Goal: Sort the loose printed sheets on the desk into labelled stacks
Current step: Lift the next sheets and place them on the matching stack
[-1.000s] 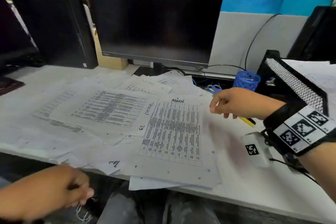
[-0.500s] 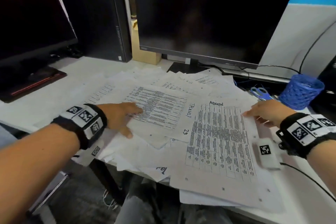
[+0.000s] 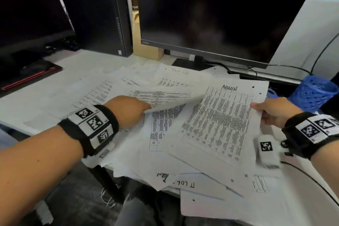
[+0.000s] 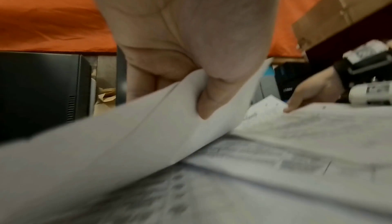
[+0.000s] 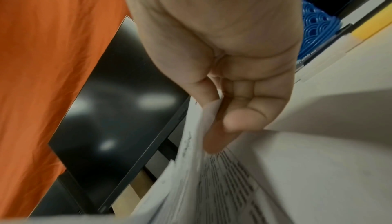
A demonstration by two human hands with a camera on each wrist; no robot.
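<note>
ADMIN sheet (image 3: 218, 123): it lies on top of the pile at 3 o'clock, and our right hand (image 3: 273, 111) now pinches its right edge, thumb on top and fingers under; half a second ago that hand only rested there.
Table sheet (image 3: 165, 99): at 9 o'clock of the ADMIN page, its near edge is now raised off the pile, curled in our left hand (image 3: 128, 110), which half a second ago lay flat on it.
Meaning: we judge both hands have gone from touching to grasping, so two sheets are about to leave the heap.
Loose sheets (image 3: 156, 161): still overlapping across the bench (image 3: 73, 64); no sorted stack shows yet.
IT LOG sheet (image 3: 185, 184): at 6 o'clock, overhanging the bench edge.
Blue cup (image 3: 311, 93): beyond the right hand.
</note>
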